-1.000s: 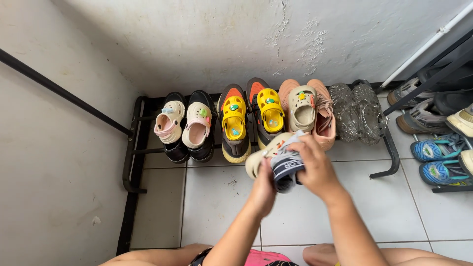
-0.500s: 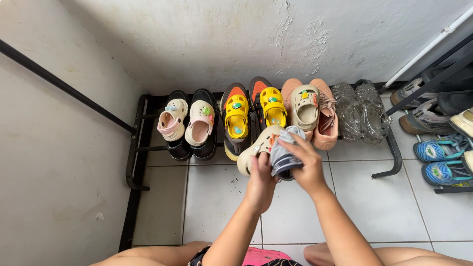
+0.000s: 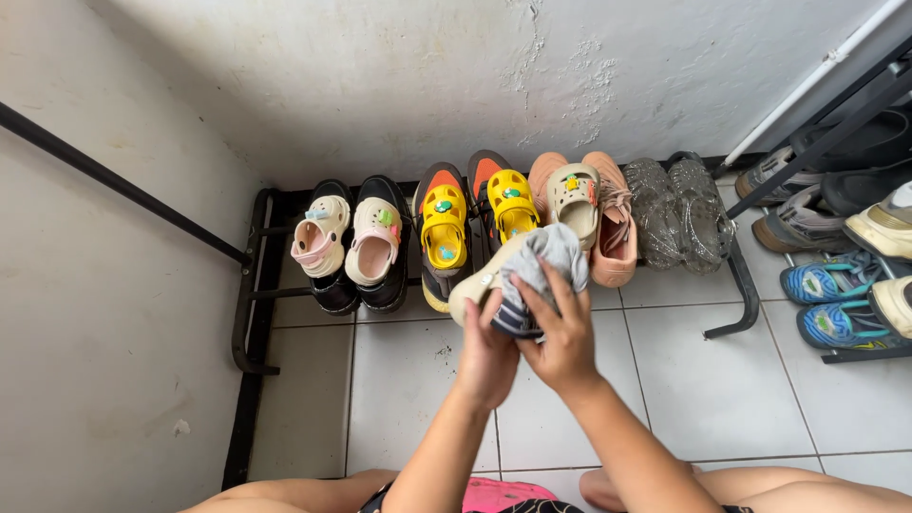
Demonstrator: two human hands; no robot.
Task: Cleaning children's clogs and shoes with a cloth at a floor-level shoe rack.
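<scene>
My left hand [image 3: 486, 353] grips a small beige clog [image 3: 472, 285] from below, over the tiled floor in front of a low black shoe rack [image 3: 256, 285]. My right hand [image 3: 562, 337] presses a grey cloth [image 3: 541, 266] with a dark striped edge onto the top of that clog. The cloth hides most of the clog's upper side. Right behind it on the rack sits the matching beige clog [image 3: 573, 194] on top of a pink sneaker [image 3: 613, 233].
On the rack stand pale pink clogs [image 3: 347, 239] on black shoes, yellow clogs [image 3: 470, 214] on orange-black sneakers, and clear jelly shoes [image 3: 684, 214]. A second rack at right holds blue sneakers [image 3: 836, 299]. White walls close the left and back. My knees are at the bottom.
The clog and cloth have shifted slightly left and up toward the rack. My right hand has slid the cloth over the clog's top, spreading it wider.
</scene>
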